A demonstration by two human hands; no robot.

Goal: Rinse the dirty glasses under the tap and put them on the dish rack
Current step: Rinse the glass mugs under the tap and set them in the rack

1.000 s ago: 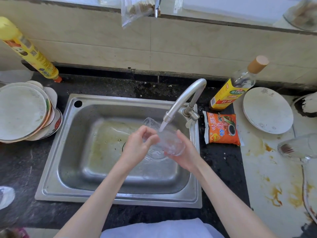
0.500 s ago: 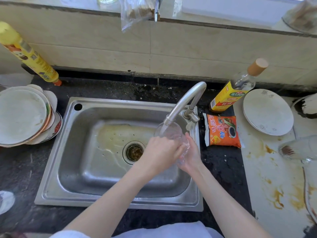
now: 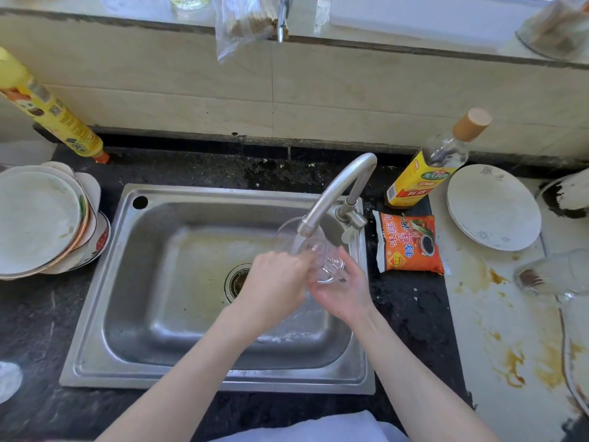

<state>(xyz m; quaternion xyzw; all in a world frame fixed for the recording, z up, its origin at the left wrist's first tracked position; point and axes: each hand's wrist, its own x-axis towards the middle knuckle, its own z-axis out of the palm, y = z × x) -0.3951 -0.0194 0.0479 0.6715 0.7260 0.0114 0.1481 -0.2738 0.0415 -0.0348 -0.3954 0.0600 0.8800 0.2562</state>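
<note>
Over the sink (image 3: 105, 301), the tap (image 3: 331, 193) runs into a clear glass (image 3: 314, 253) tilted mouth-up toward the spout, its long axis sloping back to the right hand (image 3: 345, 290), which cups its base. The left hand (image 3: 275, 282) curls round its near side (no rack in view).

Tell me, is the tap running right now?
On. A stream of water falls from the tap's spout into the glass held beneath it over the sink.
</note>
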